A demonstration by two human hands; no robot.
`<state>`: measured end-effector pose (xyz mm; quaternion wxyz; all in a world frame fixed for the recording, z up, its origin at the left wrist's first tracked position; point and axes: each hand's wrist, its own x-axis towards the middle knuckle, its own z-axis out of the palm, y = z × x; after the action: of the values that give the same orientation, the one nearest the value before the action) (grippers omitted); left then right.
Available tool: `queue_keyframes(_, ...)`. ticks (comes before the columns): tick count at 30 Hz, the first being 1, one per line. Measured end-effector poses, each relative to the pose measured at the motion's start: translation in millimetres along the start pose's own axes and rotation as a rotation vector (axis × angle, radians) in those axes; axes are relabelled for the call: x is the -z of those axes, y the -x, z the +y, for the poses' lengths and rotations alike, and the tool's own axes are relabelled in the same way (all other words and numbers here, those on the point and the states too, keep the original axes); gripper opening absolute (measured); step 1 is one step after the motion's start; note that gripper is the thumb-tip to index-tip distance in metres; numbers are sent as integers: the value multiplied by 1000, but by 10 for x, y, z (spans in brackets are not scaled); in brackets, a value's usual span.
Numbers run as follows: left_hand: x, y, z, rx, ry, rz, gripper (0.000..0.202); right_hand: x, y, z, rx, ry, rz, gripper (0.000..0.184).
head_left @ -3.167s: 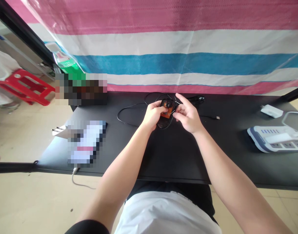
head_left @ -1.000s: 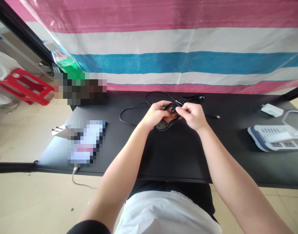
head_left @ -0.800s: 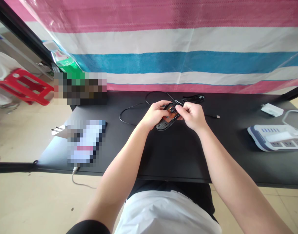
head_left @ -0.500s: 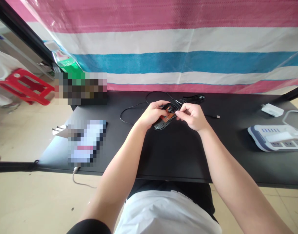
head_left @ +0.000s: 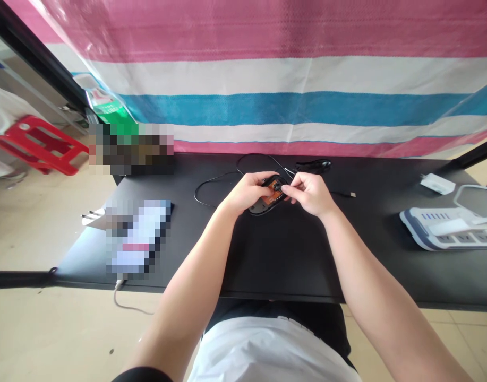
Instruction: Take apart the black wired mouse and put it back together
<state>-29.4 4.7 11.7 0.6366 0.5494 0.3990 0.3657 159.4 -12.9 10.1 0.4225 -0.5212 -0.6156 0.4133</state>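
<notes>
An opened computer mouse (head_left: 259,206) with a black lower shell is tilted above the black table. Its orange circuit board (head_left: 272,199) lies bare, with a small dark part standing up on it. Around the shell's left side my left hand (head_left: 245,192) is closed, thumb over the board. My right hand (head_left: 312,195) pinches at the board's right side, thumb and forefinger together by the dark part; whatever is between the fingertips is too small to make out. Behind the hands lies a black curved mouse cover (head_left: 315,166). A thin black cable (head_left: 200,199) loops to the left.
A USB plug (head_left: 352,194) lies right of the hands. Farther right are a white charger (head_left: 437,184) and a power strip (head_left: 416,228). On the left stand a blurred-out phone (head_left: 142,236), a plug adapter (head_left: 94,218) and a green-labelled bottle (head_left: 111,112). Striped sheeting (head_left: 243,109) hangs behind.
My right hand's fingertips have shifted left, from the mouse's right edge onto the dark part over the board. The left hand keeps its hold. The whole view has moved slightly.
</notes>
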Motion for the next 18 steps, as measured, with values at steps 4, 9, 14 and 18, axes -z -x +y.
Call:
queue_keyframes(4, -19, 5, 22, -3, -47, 22, 42, -1, -3, 8, -15, 14, -10, 48)
queue_keyframes(9, -9, 1, 39, -4, -52, 10, 37, 47, 0, 38, -22, 10, -113, 42)
queue_keyframes(14, 11, 8, 70, 58, -109, 73, 45, 127, 13, 49, -13, 14, -246, 30)
queue_keyframes(18, 6, 32, 95, 65, -157, 41, 34, 163, 19, 46, -26, 43, -279, 24)
